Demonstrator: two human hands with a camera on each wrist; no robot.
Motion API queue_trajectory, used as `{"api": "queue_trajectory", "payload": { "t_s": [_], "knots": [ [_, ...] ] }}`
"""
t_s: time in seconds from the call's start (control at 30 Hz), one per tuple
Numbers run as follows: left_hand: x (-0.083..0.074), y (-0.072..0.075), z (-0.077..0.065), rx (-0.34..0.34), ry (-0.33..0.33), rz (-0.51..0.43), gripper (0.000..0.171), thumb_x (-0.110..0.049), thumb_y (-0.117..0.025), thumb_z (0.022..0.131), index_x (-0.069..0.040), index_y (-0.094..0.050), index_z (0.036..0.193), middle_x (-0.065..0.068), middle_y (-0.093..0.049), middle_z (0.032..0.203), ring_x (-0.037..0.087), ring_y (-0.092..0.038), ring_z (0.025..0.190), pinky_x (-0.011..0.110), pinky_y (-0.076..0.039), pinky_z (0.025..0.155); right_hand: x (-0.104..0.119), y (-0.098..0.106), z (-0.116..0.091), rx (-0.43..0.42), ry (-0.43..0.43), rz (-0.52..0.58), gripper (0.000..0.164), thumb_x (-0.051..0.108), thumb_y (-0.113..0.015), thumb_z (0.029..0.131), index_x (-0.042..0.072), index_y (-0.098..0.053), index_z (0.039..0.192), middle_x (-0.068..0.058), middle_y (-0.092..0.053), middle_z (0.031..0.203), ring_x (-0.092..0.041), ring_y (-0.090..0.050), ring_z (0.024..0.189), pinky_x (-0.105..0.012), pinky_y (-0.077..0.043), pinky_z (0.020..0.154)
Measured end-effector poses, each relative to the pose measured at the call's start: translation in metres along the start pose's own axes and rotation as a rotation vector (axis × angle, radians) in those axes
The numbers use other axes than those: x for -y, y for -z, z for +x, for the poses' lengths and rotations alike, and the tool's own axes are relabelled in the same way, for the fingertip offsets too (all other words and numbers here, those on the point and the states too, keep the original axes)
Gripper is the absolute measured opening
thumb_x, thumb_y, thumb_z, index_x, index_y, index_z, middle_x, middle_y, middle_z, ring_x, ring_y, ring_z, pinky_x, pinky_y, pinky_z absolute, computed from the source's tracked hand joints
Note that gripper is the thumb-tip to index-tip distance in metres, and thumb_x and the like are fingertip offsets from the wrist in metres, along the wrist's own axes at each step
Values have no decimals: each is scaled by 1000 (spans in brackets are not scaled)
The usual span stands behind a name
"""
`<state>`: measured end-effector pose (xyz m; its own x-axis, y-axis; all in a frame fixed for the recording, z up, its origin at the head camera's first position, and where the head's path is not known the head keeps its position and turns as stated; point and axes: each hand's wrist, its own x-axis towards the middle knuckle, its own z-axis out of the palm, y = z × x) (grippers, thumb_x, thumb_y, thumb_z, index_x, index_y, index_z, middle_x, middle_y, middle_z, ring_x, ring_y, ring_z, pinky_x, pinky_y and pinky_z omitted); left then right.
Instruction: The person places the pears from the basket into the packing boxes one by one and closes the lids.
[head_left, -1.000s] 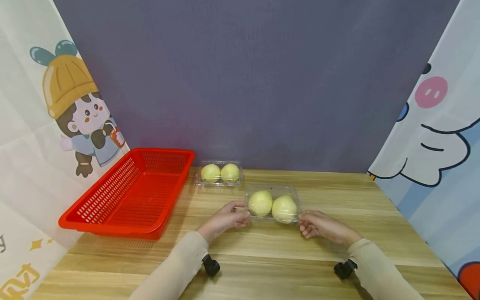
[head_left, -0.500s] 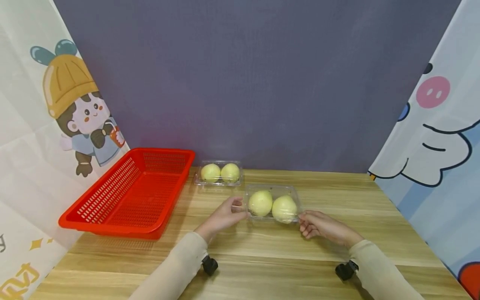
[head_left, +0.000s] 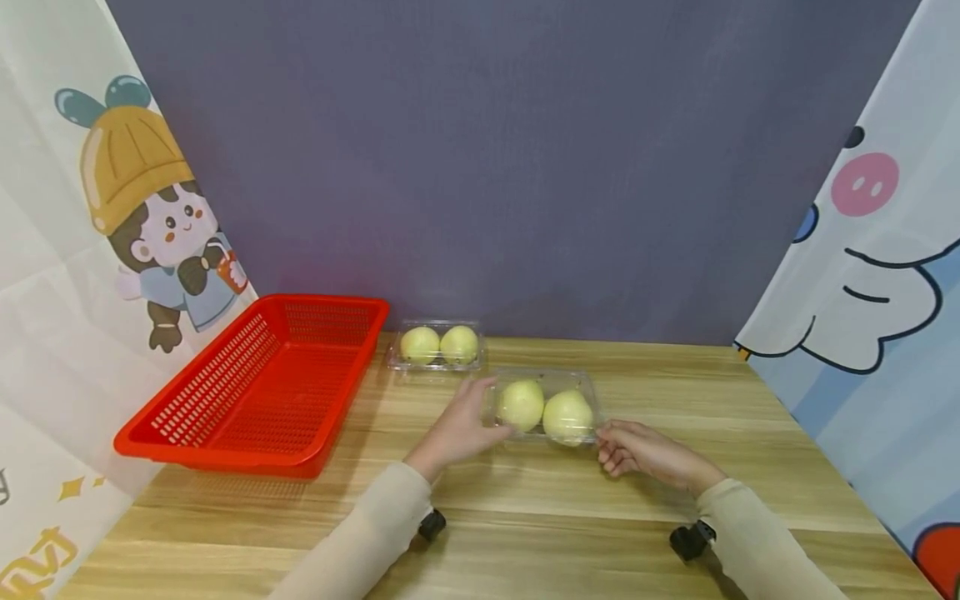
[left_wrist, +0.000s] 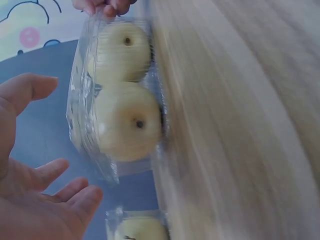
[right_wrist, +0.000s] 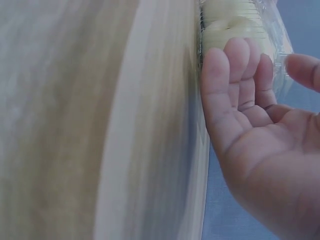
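A clear plastic clamshell box [head_left: 546, 380] with two pale yellow pears [head_left: 567, 417] inside sits mid-table in the head view. My left hand [head_left: 459, 429] is at its left end, thumb and fingers spread apart. In the left wrist view that hand [left_wrist: 40, 195] shows a gap between its fingertips and the box's plastic side. At the right front corner, my right hand [head_left: 637, 454] pinches the box's edge between thumb and fingers. The right wrist view has the thumb [right_wrist: 302, 70] right at the plastic rim, with the other fingers bent beside the pears.
A red plastic basket [head_left: 330, 417] with slotted walls stands on the left of the wooden table [head_left: 540, 533]. Behind, by the grey backdrop [head_left: 525, 167], lies a second clear box [head_left: 395, 358] holding two pears. Printed cloths hang on both sides.
My left hand has come away from the box's front left edge, spread its fingers and risen slightly along the left end. The right hand and the box have stayed in place.
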<state>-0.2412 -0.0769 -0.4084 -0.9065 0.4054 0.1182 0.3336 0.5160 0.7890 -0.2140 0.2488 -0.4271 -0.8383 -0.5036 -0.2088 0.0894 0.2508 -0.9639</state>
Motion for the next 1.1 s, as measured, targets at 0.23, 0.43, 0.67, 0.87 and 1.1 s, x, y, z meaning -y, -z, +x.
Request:
{"api": "queue_trajectory", "payload": {
  "t_s": [0.23,0.43,0.67,0.87,1.1],
  "knots": [
    [-13,-9,5,-15,-89,74,84,-36,-83,82,-5,-42,148,17,-40,144,34,-53,121,51,-48,99,-1,0,1,5,5,0,31,26,-44,108,-4,-51,107,-10,-58,94,-17,-58,82,-31,-57,77],
    [-20,-16,8,-39,-85,122,86,-38,-85,79,-3,-44,146,17,-40,145,34,-52,124,49,-45,103,-2,0,1,7,4,6,29,25,-45,107,-3,-51,107,-10,-58,94,-17,-58,81,-32,-57,77],
    [-24,-18,8,-41,-72,167,85,-36,-84,80,-1,-45,146,18,-41,147,36,-49,129,48,-41,108,-2,-1,0,-3,-2,7,30,26,-44,107,-3,-51,109,-10,-58,93,-18,-59,81,-32,-57,77],
    [-22,-18,8,-37,-95,226,78,-34,-83,83,2,-49,143,18,-43,144,34,-50,128,44,-40,109,-2,-1,0,-9,-10,7,33,27,-45,107,-5,-51,110,-9,-59,93,-18,-59,81,-31,-57,76],
    [-21,-19,9,-25,-95,266,74,-36,-82,84,2,-52,140,17,-43,145,32,-48,130,42,-39,110,-1,-1,-2,-28,-23,-21,38,31,-44,108,-6,-49,115,-11,-58,94,-19,-58,82,-32,-57,75]
  ]
}}
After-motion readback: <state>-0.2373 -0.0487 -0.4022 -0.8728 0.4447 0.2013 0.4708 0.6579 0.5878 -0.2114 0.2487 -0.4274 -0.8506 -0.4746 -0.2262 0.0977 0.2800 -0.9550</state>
